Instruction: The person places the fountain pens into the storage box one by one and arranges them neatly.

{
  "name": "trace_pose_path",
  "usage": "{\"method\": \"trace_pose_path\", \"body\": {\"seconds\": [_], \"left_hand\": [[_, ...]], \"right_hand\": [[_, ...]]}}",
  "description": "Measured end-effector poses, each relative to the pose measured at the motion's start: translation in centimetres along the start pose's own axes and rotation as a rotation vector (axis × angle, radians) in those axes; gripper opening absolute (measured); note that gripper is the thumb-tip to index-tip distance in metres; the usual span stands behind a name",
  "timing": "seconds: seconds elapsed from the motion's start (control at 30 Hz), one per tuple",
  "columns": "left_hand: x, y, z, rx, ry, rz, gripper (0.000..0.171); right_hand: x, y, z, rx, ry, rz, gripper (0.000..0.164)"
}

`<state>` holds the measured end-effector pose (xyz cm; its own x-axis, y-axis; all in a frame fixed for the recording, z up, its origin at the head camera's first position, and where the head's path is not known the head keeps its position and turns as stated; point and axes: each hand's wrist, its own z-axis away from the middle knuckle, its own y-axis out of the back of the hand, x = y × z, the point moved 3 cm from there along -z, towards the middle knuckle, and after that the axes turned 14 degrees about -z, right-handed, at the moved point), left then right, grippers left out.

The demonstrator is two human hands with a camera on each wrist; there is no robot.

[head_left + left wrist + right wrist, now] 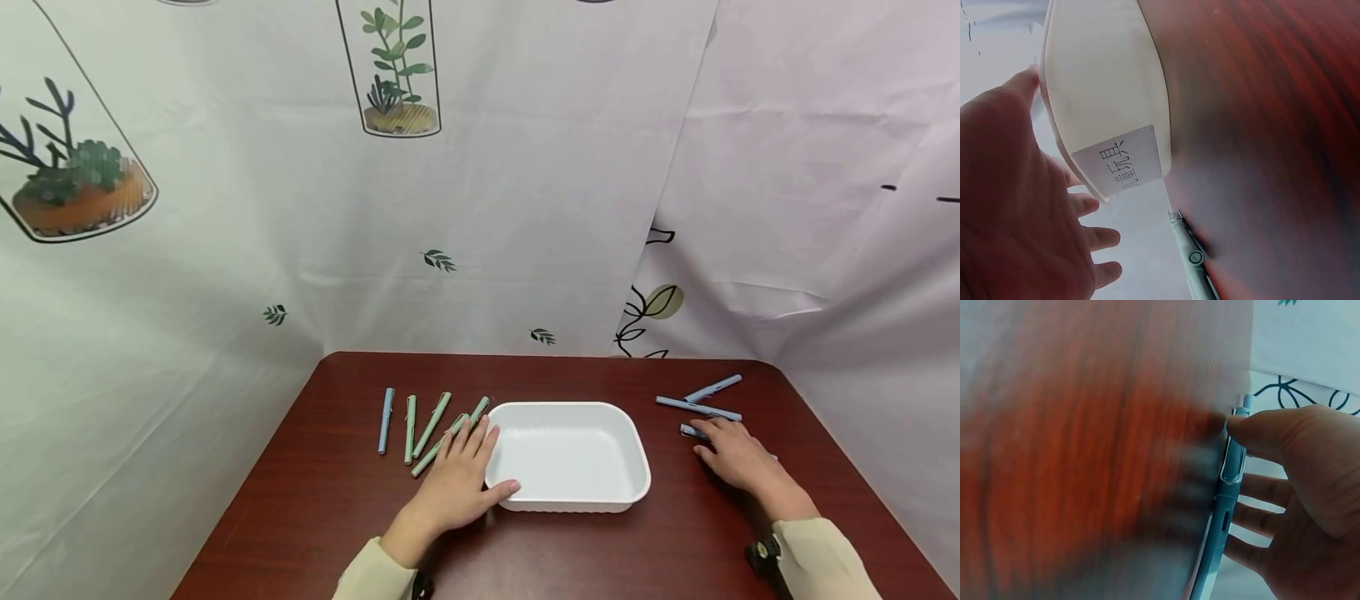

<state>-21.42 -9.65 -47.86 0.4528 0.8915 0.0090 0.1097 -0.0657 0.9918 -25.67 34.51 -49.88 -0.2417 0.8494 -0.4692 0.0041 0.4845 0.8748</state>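
A white rectangular tray [568, 454] stands on the table, a printed label [1124, 164] on its side in the left wrist view. My left hand [459, 485] rests at the tray's left rim, thumb over the near corner and fingers spread straight. Under and beyond those fingertips lie several green pens [432, 425]; one green pen [1192, 259] shows below the tray in the left wrist view. On the right, my right hand [738, 460] pinches a blue pen [1227, 487] near its clip, thumb on one side and fingers on the other. The pen lies along the tabletop.
Two more blue pens [699, 407] lie crossed just beyond my right hand. A single blue pen [386, 421] is at the far left of the green ones. Printed cloth [487, 208] hangs behind the dark red table [315, 500].
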Motion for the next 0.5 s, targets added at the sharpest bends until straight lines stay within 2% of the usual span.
{"method": "trace_pose_path", "body": {"seconds": [0.5], "left_hand": [[0.52, 0.08, -0.14, -0.050, -0.014, -0.017, 0.096]], "right_hand": [[-0.45, 0.27, -0.49, 0.045, 0.093, 0.013, 0.023]]}}
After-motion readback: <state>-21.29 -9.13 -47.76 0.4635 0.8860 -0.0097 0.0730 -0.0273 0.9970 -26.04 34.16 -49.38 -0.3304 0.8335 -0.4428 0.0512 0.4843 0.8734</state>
